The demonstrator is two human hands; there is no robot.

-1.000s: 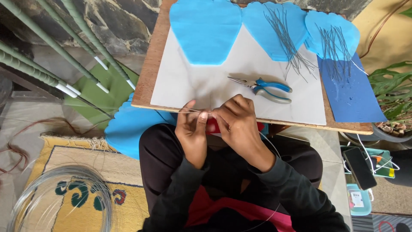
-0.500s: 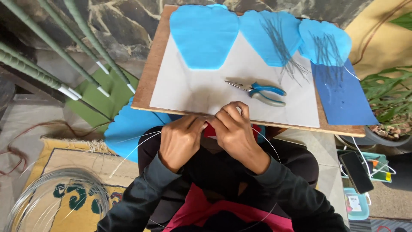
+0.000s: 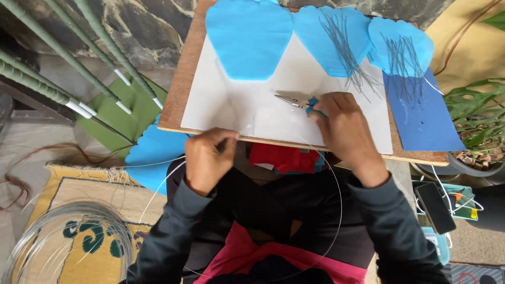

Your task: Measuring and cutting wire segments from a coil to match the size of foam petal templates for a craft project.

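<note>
Blue-handled pliers (image 3: 304,103), at 12 o'clock on the desk (image 3: 179,100): right hand (image 3: 342,126) is closing over them. Left hand (image 3: 208,158) is pinching thin wire (image 3: 158,192); its springy loop is likely snagging or slipping free.

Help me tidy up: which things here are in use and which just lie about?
In use:
- pliers, under the right hand
- thin wire, pinched by the left hand
- white sheet on the wooden board

Lying about:
- blue petal cut-outs
- cut wire pieces
- green rods
- phone
- wire coil
</note>
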